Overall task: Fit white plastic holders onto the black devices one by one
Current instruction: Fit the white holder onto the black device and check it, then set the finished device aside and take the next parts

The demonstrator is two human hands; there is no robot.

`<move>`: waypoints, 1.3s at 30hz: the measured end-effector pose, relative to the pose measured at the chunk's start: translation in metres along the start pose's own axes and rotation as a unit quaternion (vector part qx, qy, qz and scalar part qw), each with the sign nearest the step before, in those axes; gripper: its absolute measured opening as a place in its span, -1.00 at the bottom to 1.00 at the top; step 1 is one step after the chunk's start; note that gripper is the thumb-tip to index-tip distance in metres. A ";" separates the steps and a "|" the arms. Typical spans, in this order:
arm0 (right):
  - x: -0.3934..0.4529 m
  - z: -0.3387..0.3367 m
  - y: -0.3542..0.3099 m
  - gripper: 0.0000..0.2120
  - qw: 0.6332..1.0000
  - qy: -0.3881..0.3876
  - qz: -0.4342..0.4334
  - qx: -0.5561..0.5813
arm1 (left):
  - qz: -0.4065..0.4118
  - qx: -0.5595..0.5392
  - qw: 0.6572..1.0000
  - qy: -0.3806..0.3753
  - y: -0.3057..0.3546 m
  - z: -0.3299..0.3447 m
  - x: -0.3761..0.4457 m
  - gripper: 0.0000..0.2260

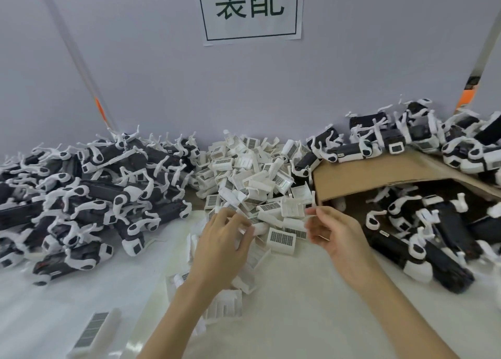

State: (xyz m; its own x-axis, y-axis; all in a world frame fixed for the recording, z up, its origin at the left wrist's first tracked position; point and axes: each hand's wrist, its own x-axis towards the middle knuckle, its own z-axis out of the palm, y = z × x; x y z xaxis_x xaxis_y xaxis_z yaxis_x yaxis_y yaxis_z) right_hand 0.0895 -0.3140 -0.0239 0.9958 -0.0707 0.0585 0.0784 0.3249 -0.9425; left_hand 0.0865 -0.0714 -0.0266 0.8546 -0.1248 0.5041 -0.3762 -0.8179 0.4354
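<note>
A heap of white plastic holders with barcode labels lies in the middle of the table against the wall. My left hand reaches into its front edge, fingers bent round one white holder; motion blur hides the exact grip. My right hand hovers just right of it at the heap's front, fingers loosely curled and holding nothing that I can make out. Black devices with white parts are piled at the left. More black devices lie at the right.
A cardboard box lies on its side at the right, with devices inside and on top of it. One loose holder lies at the near left. The white table shows between my arms. A paper sign hangs on the wall.
</note>
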 end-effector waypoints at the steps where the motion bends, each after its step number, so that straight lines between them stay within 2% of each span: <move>1: -0.001 0.002 0.004 -0.69 1.000 -0.008 0.000 -0.021 | -0.013 -0.026 1.000 0.010 -0.002 -0.003 0.003 -0.82; 3: -0.004 0.004 0.010 -0.68 0.998 -0.019 -0.003 -0.054 | -0.057 -0.071 0.994 0.055 -0.013 -0.014 0.008 -0.83; 4: -0.006 0.005 0.012 -0.70 0.998 -0.023 -0.006 -0.063 | -0.081 -0.055 0.991 0.090 -0.024 -0.020 0.011 -0.82; 6: -0.009 0.007 0.015 -0.72 0.997 -0.027 -0.010 -0.070 | -0.137 0.068 0.979 0.136 -0.053 -0.034 0.012 -0.77; 8: -0.011 0.010 0.016 -0.74 0.995 -0.034 -0.011 -0.094 | -0.218 0.178 0.956 0.083 -0.083 -0.044 0.008 -0.70; 10: -0.015 0.015 0.018 -0.74 0.990 -0.048 -0.018 -0.131 | -0.255 0.234 0.938 0.002 -0.107 -0.046 0.002 -0.68; 12: -0.019 0.020 0.020 -0.74 0.984 -0.067 -0.029 -0.161 | -0.238 0.265 0.934 -0.024 -0.121 -0.042 -0.002 -0.68; 16: -0.023 0.023 0.022 -0.74 0.974 -0.099 -0.039 -0.198 | -0.204 0.278 0.939 0.015 -0.125 -0.035 -0.001 -0.67; 22: -0.025 0.027 0.026 -0.76 0.968 -0.103 -0.031 -0.227 | -0.151 0.262 0.951 0.065 -0.121 -0.035 -0.002 -0.77; 27: -0.030 0.026 0.029 -0.76 0.953 -0.089 -0.039 -0.286 | -0.097 0.122 0.982 0.107 -0.112 -0.033 0.002 -0.77; 31: -0.031 0.024 0.030 -0.77 0.946 -0.090 -0.040 -0.309 | -0.055 0.060 0.987 0.138 -0.090 -0.030 0.009 -0.78; 33: -0.031 0.023 0.029 -0.78 0.942 -0.089 -0.043 -0.320 | -0.056 0.117 0.981 0.146 -0.087 -0.031 0.009 -0.86; 36: -0.030 0.021 0.029 -0.78 0.939 -0.086 -0.047 -0.329 | -0.135 0.264 0.951 0.091 -0.092 -0.030 0.006 -0.62; 37: -0.030 0.021 0.029 -0.78 0.938 -0.085 -0.047 -0.332 | -0.147 0.290 0.943 0.067 -0.094 -0.029 0.003 -0.58; 39: -0.029 0.021 0.030 -0.78 0.935 -0.088 -0.046 -0.341 | -0.151 0.320 0.934 0.047 -0.097 -0.029 -0.002 -0.64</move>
State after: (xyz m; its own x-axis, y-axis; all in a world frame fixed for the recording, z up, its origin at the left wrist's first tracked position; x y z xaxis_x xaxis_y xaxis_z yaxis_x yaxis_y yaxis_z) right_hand 0.0638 -0.2822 -0.0468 0.9834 0.1071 0.1465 0.1755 -0.3558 -0.9179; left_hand 0.1109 0.0242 -0.0479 0.8407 0.1912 0.5067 0.1942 -0.9798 0.0475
